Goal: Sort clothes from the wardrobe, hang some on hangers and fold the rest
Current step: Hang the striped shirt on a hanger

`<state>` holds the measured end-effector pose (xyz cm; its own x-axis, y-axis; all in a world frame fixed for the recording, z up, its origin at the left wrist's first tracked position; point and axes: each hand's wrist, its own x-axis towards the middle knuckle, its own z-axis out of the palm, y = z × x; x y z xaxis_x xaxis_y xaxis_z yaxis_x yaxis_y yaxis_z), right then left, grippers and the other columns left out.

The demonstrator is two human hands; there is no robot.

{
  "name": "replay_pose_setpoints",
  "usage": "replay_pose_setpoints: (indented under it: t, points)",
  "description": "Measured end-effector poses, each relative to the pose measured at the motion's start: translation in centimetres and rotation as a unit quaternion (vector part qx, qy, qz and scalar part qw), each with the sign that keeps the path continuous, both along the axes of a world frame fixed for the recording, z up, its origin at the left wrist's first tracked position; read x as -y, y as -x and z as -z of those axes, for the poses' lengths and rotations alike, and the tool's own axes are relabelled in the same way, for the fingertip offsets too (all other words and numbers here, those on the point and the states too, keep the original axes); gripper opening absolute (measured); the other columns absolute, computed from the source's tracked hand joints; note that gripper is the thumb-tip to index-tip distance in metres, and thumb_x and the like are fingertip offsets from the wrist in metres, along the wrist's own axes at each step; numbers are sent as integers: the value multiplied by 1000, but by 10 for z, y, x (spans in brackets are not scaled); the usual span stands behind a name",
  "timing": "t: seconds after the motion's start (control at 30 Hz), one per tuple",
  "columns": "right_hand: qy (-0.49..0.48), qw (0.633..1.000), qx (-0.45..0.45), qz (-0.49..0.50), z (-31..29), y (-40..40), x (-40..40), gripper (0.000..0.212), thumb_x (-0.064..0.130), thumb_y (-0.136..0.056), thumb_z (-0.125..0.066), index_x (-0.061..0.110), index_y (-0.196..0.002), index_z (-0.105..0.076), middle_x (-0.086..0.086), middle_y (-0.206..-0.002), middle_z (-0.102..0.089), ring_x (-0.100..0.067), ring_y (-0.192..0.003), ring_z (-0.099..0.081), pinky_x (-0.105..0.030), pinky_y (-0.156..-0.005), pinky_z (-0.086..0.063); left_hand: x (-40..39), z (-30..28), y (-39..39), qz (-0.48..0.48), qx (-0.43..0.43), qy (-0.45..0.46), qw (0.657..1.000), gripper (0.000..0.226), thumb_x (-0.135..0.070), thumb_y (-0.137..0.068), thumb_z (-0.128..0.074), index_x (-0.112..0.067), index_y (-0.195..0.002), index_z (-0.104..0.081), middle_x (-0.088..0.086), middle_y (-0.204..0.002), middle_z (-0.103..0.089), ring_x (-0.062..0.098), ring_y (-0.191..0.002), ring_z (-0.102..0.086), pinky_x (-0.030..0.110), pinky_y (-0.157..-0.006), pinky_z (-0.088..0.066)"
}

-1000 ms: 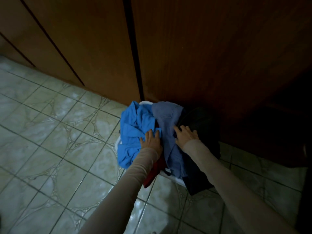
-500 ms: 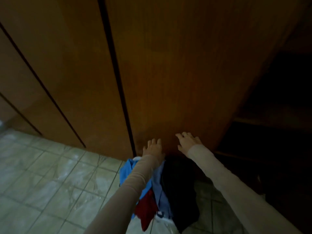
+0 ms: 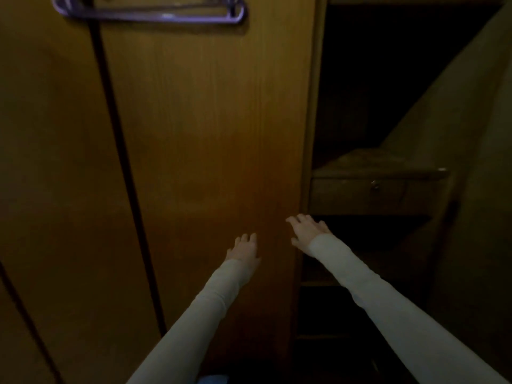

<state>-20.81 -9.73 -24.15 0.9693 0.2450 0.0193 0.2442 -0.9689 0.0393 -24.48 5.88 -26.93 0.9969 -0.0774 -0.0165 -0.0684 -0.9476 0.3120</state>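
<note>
While empty, left hand [image 3: 243,249], right hand [image 3: 307,231], fingers spread

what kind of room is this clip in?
Most likely a bedroom or dressing area at a built-in wardrobe. A tall brown wooden wardrobe door fills the view, a purple plastic hanger hangs at its top, and the dark open compartment beside it holds a small wooden drawer with a knob.
</note>
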Motion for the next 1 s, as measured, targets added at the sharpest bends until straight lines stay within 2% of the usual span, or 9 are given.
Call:
replay_pose_setpoints:
  t: [0.2, 0.37, 0.47, 0.63, 0.73, 0.83, 0.9, 1.0]
  points:
    - [9, 996, 62, 66, -69, 40, 82, 54, 23, -96, -43, 16, -146, -21, -10, -147, -26, -26, -137, -23, -48, -110, -24, 71, -50, 17, 64, 53, 24, 996, 66, -15, -96, -47, -13, -150, -10, 11, -156, -11, 28, -144, -10, 42, -116, -18]
    - [26, 986, 122, 108, -118, 94, 160, 51, 22, -95, -44, 15, -143, -26, -10, -143, -31, -27, -134, -27, -48, -109, -26, 152, -72, 37, 125, 59, 63, 988, 62, -18, -94, -50, -16, -148, -19, 8, -150, -25, 26, -137, -27, 41, -111, -32]
    - [45, 978, 154, 134, -145, 131, 200, 53, 20, -95, -44, 13, -144, -25, -11, -146, -28, -27, -136, -24, -50, -111, -23, 203, -84, 53, 171, 74, 85, 979, 59, -16, -96, -48, -17, -147, -20, 9, -150, -23, 25, -138, -25, 38, -110, -31]
    - [104, 955, 225, 161, -187, 183, 256, 60, 24, -96, -47, 15, -147, -18, -9, -152, -22, -26, -140, -20, -51, -113, -19, 289, -101, 79, 248, 92, 141, 954, 53, -16, -95, -48, -18, -144, -27, 6, -143, -33, 23, -132, -31, 33, -104, -35]
    - [139, 931, 283, 185, -207, 210, 291, 59, 27, -95, -48, 16, -146, -20, -9, -152, -21, -25, -141, -19, -52, -115, -16, 335, -108, 97, 286, 79, 184, 937, 47, -23, -96, -47, -17, -141, -33, 4, -141, -37, 22, -131, -34, 34, -107, -35]
    - [183, 898, 344, 205, -222, 234, 324, 56, 27, -95, -48, 16, -144, -25, -10, -154, -16, -25, -142, -15, -52, -114, -11, 375, -115, 115, 304, 64, 230, 922, 56, -34, -98, -42, -15, -148, -22, 6, -154, -22, 23, -142, -20, 38, -116, -23]
    - [185, 876, 392, 213, -228, 245, 342, 55, 24, -92, -51, 13, -142, -30, -13, -155, -12, -25, -143, -13, -52, -113, -10, 397, -120, 129, 316, 52, 260, 911, 61, -37, -99, -40, -16, -150, -14, 5, -157, -9, 22, -145, -10, 37, -116, -16]
    - [93, 856, 448, 240, -235, 255, 362, 53, 13, -89, -53, 5, -138, -35, -18, -156, -1, -28, -145, -5, -49, -114, -10, 425, -128, 146, 354, 37, 298, 886, 69, -41, -95, -47, -26, -150, -8, 3, -158, -2, 23, -145, -6, 41, -117, -14]
